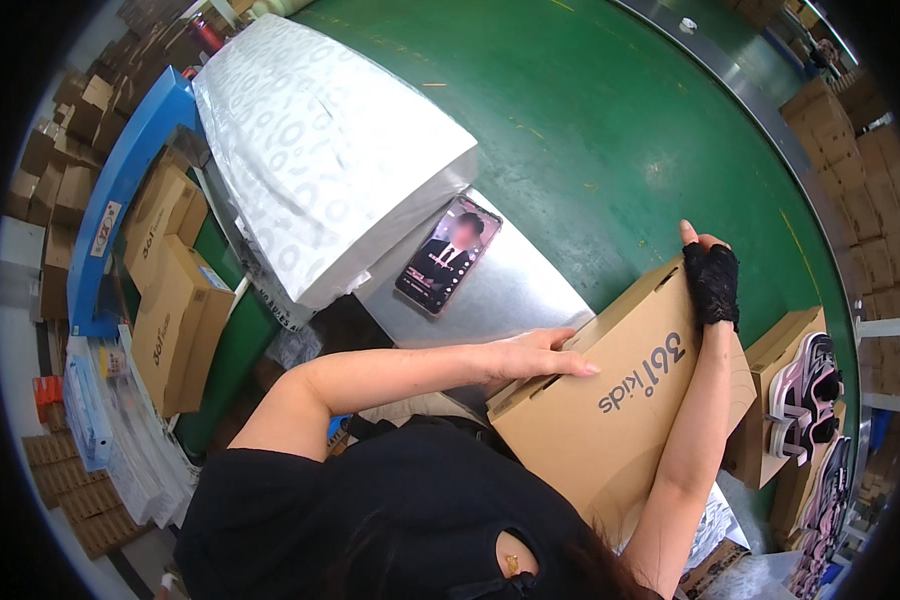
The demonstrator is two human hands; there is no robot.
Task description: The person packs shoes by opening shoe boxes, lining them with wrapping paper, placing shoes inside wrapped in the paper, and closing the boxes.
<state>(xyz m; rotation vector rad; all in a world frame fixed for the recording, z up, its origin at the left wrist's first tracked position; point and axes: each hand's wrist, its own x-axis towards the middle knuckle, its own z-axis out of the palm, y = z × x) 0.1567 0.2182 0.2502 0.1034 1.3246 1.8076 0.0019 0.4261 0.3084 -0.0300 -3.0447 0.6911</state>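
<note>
A brown cardboard shoebox (600, 430) with dark print on its lid is tilted in front of my body, its lid closed. My left hand (540, 358) grips the box's left edge, thumb on the lid and the other fingers mostly hidden behind the edge. My right hand (711, 275), in a black lace fingerless glove, holds the far right corner; the forearm lies across the lid's right part. Beyond my left hand, a phone (448, 256) with a lit screen rests on a bare metal plate (530, 270).
A large stack of white patterned wrapping paper (340, 150) stands at left, beside a blue-framed rack (120, 200) and more shoeboxes (185, 325). The green conveyor belt (590, 130) runs along the far side. Pink and black shoes (810, 390) sit by open boxes at right.
</note>
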